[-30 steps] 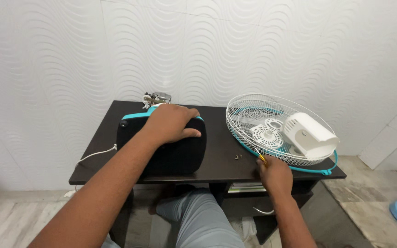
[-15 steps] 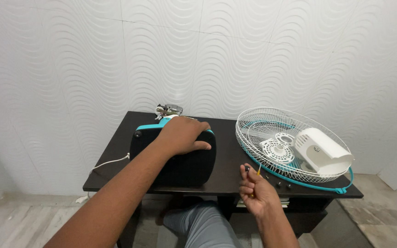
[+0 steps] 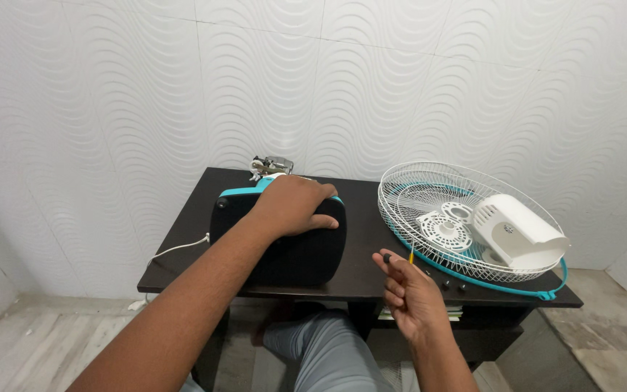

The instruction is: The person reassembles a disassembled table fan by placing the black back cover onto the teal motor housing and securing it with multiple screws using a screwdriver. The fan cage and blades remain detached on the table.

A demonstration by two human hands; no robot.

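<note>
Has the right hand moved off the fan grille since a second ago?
Yes. The right hand has pulled back from the rim of the fan grille toward the table's front edge and turned palm up, with a small dark screw at its fingertips.

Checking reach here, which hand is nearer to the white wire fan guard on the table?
Right. The right hand hovers just in front of the fan guard, while the left hand rests on the black fan base, farther away.

Room in a home, pressed into service as a repair corner: white wave-patterned wall tiles [image 3: 146, 94] across the upper frame, marble-look floor [image 3: 52, 348] below, small dark wooden desk [image 3: 361, 218] at centre, strewn with dismantled fan grille [image 3: 408, 189].
</note>
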